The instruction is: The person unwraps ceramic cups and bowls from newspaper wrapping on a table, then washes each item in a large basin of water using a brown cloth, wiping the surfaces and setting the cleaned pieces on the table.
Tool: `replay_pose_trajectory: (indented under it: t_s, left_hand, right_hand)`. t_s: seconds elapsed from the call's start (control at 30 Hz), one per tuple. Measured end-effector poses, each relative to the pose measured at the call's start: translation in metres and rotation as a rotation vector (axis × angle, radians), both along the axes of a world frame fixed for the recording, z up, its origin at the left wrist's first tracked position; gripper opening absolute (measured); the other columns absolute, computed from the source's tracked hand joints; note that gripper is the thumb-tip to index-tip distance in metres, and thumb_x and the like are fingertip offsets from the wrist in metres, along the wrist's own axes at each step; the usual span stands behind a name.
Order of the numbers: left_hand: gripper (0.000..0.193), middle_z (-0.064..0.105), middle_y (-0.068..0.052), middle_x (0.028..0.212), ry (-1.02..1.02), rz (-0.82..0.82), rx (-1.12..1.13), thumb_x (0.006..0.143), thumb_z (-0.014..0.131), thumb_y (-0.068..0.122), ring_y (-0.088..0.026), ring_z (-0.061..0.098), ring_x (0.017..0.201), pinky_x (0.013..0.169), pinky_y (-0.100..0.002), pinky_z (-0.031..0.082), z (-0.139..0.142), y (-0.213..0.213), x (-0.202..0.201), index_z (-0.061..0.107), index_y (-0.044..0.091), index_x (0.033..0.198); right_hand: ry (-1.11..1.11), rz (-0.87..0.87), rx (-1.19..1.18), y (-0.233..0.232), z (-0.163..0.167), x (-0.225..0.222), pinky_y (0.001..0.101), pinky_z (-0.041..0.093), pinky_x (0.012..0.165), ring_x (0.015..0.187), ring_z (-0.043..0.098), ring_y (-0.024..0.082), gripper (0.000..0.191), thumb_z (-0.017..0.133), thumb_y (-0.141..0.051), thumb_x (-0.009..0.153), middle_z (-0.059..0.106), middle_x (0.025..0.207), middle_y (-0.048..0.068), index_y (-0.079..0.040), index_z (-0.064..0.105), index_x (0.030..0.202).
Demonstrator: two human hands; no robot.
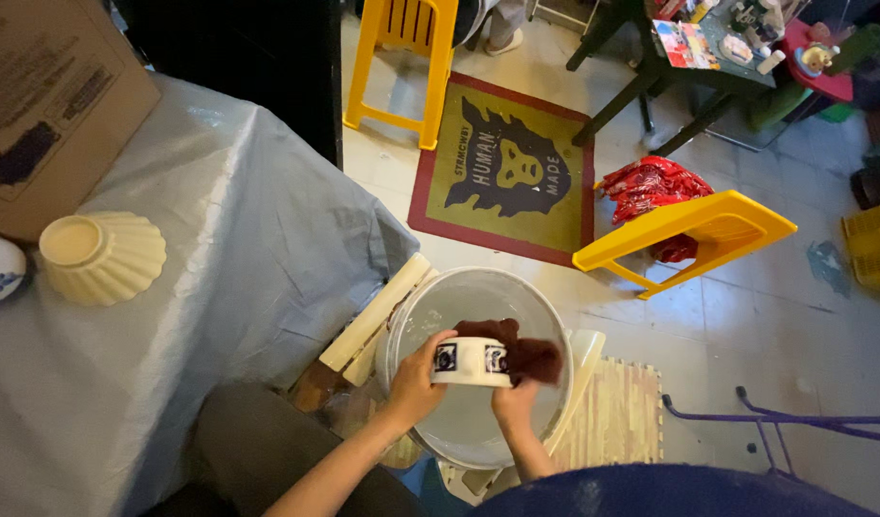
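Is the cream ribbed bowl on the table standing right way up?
No, the cream ribbed bowl rests upside down on the grey tablecloth, its foot ring facing upward.

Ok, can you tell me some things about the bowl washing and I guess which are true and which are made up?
1. Both hands hold a white bowl over a round basin. True.
2. A blue sponge wipes the bowl. False: the right hand presses a dark brown cloth.
3. A cream ribbed bowl sits upside down on the covered table. True.
4. The yellow stool nearby stands upright. False: it lies tipped over.
5. The left hand rests on the table. False: it grips the bowl.
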State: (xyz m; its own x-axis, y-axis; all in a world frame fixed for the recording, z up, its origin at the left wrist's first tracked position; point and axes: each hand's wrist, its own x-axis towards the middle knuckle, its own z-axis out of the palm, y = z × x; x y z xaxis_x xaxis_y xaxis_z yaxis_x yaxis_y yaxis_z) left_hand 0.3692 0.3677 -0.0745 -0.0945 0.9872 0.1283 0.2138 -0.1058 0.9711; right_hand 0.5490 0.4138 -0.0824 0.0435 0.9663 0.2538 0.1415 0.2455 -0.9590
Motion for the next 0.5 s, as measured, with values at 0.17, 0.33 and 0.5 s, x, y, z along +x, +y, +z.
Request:
replay_pose_trajectory:
  t_s: [0.17,0.33,0.5]
  left_hand:
    - [0.064,0.07,-0.02,0.118,-0.07,-0.015,-0.13,0.08,0.06,-0.009,-0.041,0.067,0.112,0.091,-0.045,0.053,-0.003,0.006,-0.002,0.047,0.012,0.139]
    - [0.065,0.066,-0.021,0.119,-0.044,0.014,-0.135,0.071,0.069,-0.008,-0.042,0.065,0.109,0.088,-0.046,0.052,-0.004,0.002,-0.003,0.049,0.009,0.131]
    - [0.052,0.07,-0.02,0.113,-0.084,0.076,0.067,0.078,0.06,-0.009,-0.04,0.069,0.108,0.088,-0.043,0.055,-0.004,0.001,-0.003,0.052,0.007,0.127]
  right_hand:
    - [-0.057,0.097,-0.091,0.003,0.009,0.001,0.0347,0.043,0.107,0.124,0.054,0.022,0.077,0.07,-0.003,0.085,0.055,0.132,0.01,-0.005,0.032,0.151]
    - [-0.649,0.172,0.24,-0.002,0.037,-0.004,0.0355,0.047,0.104,0.12,0.058,0.027,0.06,0.081,-0.009,0.078,0.057,0.125,0.011,-0.008,0.052,0.131]
    - [-0.492,0.16,0.247,-0.018,0.043,-0.009,0.0409,0.043,0.106,0.125,0.054,0.032,0.07,0.079,-0.009,0.074,0.051,0.132,0.018,-0.001,0.047,0.136]
